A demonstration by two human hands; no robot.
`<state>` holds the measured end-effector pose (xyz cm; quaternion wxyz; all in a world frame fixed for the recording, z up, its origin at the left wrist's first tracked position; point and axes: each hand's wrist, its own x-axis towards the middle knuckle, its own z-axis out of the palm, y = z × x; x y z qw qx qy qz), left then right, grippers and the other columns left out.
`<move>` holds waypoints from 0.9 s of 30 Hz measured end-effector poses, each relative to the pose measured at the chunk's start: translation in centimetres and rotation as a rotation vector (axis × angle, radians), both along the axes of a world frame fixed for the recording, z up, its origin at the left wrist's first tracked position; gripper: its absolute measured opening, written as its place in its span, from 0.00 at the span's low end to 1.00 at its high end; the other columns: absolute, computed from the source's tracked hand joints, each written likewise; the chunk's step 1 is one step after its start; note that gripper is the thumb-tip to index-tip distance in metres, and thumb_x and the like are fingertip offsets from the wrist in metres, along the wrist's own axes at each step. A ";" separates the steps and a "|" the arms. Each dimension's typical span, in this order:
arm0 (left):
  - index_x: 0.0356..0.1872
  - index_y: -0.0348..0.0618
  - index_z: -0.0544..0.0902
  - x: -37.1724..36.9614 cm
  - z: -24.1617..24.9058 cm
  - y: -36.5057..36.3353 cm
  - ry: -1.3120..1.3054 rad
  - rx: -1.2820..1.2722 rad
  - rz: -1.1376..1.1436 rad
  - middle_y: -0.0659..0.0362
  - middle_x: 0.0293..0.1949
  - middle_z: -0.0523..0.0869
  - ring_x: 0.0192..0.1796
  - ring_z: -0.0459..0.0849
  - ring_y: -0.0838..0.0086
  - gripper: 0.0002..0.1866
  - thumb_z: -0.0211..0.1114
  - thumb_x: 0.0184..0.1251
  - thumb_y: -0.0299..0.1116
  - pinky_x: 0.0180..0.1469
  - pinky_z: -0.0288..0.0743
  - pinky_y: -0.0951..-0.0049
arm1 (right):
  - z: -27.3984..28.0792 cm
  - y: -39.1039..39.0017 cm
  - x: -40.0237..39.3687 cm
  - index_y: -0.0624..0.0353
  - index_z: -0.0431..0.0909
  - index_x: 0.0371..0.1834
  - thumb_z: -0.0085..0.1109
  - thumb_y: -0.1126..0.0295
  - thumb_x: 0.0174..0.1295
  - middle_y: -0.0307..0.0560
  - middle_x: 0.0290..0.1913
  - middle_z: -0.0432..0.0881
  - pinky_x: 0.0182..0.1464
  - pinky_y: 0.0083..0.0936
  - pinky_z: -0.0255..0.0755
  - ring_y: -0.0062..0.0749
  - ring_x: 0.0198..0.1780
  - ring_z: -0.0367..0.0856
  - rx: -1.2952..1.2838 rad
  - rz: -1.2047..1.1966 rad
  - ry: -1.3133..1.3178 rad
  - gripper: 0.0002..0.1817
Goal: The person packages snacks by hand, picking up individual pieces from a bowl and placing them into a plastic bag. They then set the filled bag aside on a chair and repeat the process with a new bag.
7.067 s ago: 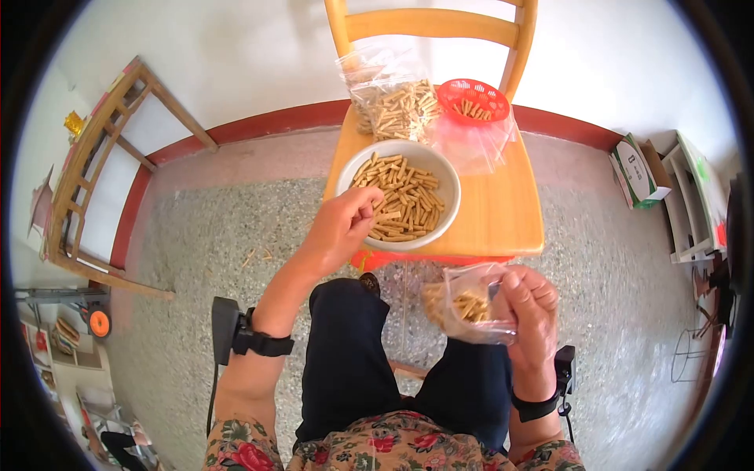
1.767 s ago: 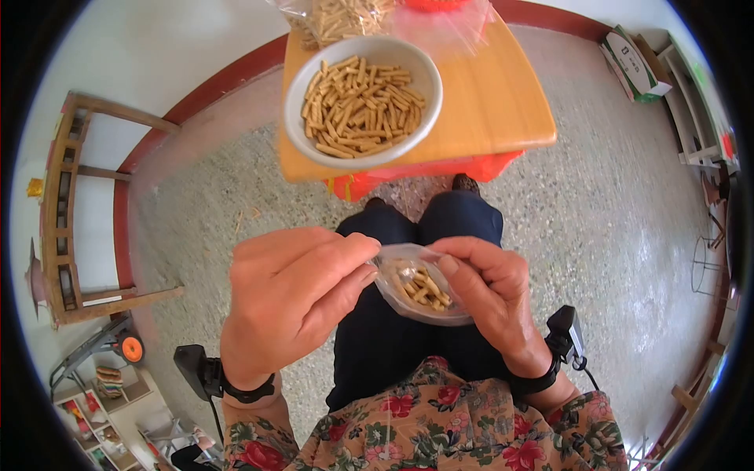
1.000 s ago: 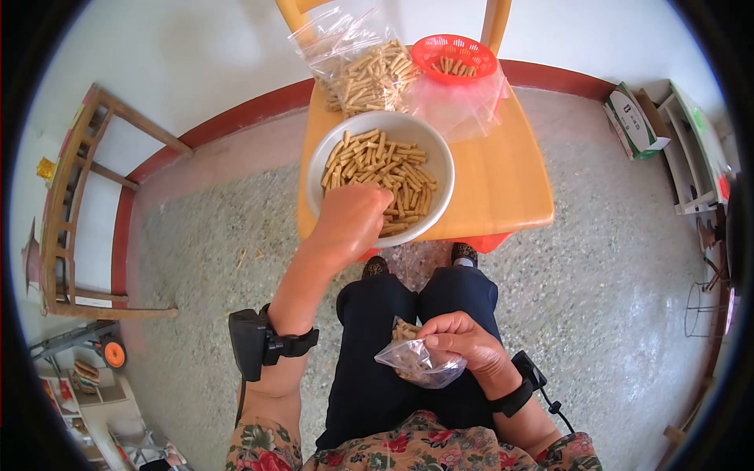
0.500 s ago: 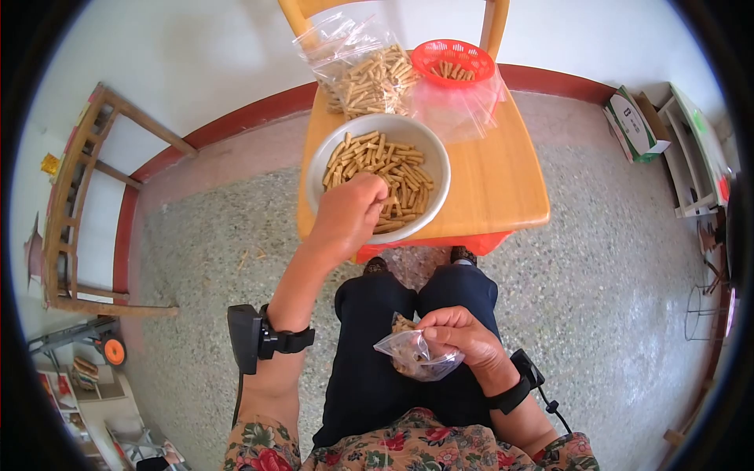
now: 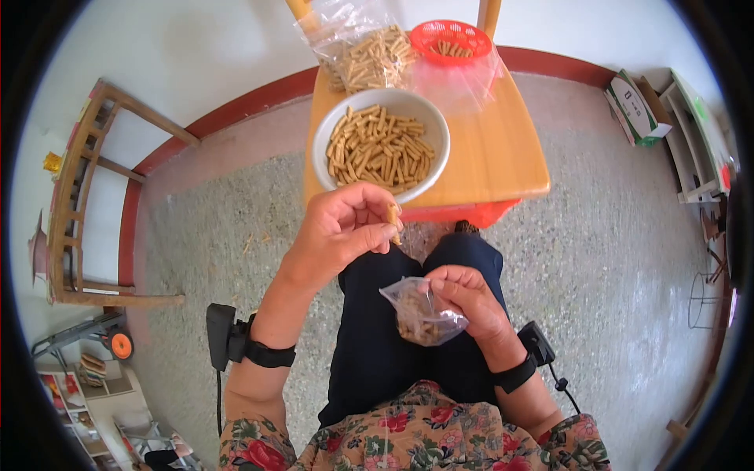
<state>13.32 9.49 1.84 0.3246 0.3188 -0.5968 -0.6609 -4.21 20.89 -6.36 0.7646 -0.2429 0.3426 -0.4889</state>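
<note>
Between the thumb and fingers of my left hand (image 5: 349, 228) is a short tan snack stick (image 5: 394, 223), held just in front of the bowl. The white bowl (image 5: 320, 161) stands on the chair seat, heaped with many more such sticks (image 5: 381, 149). Over my lap, my right hand (image 5: 469, 297) pinches the rim of a small clear plastic bag (image 5: 424, 314). Brownish pieces show through the lower part of that bag, and its mouth gapes toward my left hand.
Behind the bowl on the wooden chair (image 5: 495, 161) sit a large zip bag of sticks (image 5: 369, 59) and a red basket (image 5: 451, 33) with a few sticks. Flat clear bags (image 5: 455, 86) lie under the basket. A wooden frame (image 5: 75, 196) leans at left; a carton (image 5: 638, 110) stands at right.
My left hand has come out of the bowl toward me, bringing a stick with it. The small bag in my right hand has been raised a little and stands more upright.
</note>
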 end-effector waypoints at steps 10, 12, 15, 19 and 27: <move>0.32 0.44 0.77 -1.5 0.0 4.6 -0.499 -0.878 -0.319 0.60 0.25 0.80 0.24 0.79 0.67 0.11 0.65 0.44 0.21 0.25 0.70 0.73 | -0.5 0.0 -0.3 0.65 0.78 0.38 0.50 0.70 0.63 0.39 0.33 0.80 0.37 0.12 0.70 0.14 0.34 0.76 -0.025 -0.079 -0.046 0.09; 0.32 0.44 0.77 -1.7 -0.3 4.9 -0.540 -0.905 -0.330 0.60 0.25 0.80 0.25 0.79 0.64 0.11 0.65 0.44 0.22 0.24 0.69 0.70 | -0.1 0.1 -0.2 0.65 0.78 0.38 0.50 0.70 0.63 0.38 0.32 0.80 0.36 0.12 0.69 0.14 0.33 0.75 -0.049 -0.110 0.009 0.09; 0.33 0.44 0.77 -1.7 -1.0 5.1 -0.723 -1.013 -0.383 0.59 0.23 0.78 0.24 0.79 0.64 0.11 0.64 0.45 0.23 0.23 0.70 0.69 | 0.1 0.3 0.0 0.65 0.77 0.38 0.50 0.70 0.64 0.37 0.33 0.80 0.36 0.12 0.69 0.13 0.34 0.74 -0.085 -0.154 0.071 0.09; 0.31 0.42 0.75 -1.6 -0.9 5.1 -0.779 -1.012 -0.483 0.59 0.22 0.77 0.23 0.79 0.64 0.07 0.62 0.48 0.25 0.22 0.70 0.69 | 1.4 0.6 0.3 0.65 0.77 0.38 0.50 0.71 0.64 0.35 0.32 0.78 0.36 0.11 0.68 0.11 0.33 0.73 -0.126 -0.174 0.204 0.09; 0.27 0.42 0.75 -1.9 -0.4 5.6 -0.869 -1.080 -0.506 0.59 0.21 0.76 0.23 0.79 0.66 0.04 0.58 0.49 0.25 0.22 0.69 0.70 | 2.7 0.7 0.5 0.66 0.77 0.38 0.50 0.72 0.64 0.33 0.30 0.76 0.34 0.10 0.66 0.10 0.33 0.70 -0.107 -0.164 0.279 0.08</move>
